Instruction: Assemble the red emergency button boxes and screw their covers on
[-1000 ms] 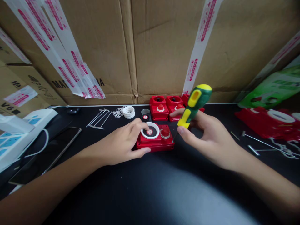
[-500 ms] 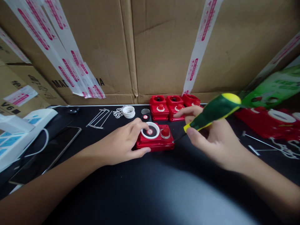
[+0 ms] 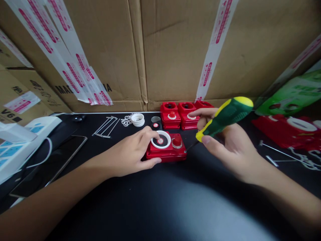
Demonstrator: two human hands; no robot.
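Observation:
A red box-shaped housing (image 3: 167,154) sits on the black table in front of me. On its top are a white ring (image 3: 161,146) around a dark disc, and a red knob (image 3: 177,139). My left hand (image 3: 134,152) grips the housing from the left, thumb along the front side and fingers at the ring. My right hand (image 3: 225,147) is closed around a green and yellow screwdriver (image 3: 223,117), tilted with its handle up to the right. The thin shaft points at the housing's front right corner; whether the tip touches the screw there I cannot tell.
Behind stand several red housings (image 3: 170,122). White rings (image 3: 137,120) and metal rods (image 3: 106,127) lie to the left, with a phone (image 3: 50,164) and a power strip (image 3: 30,142). More red housings (image 3: 283,134) lie right. Cardboard boxes (image 3: 170,50) wall off the back.
The screwdriver has turned slightly in my right hand, and its handle has shifted a little to the left. My left hand and the housing stay where they were.

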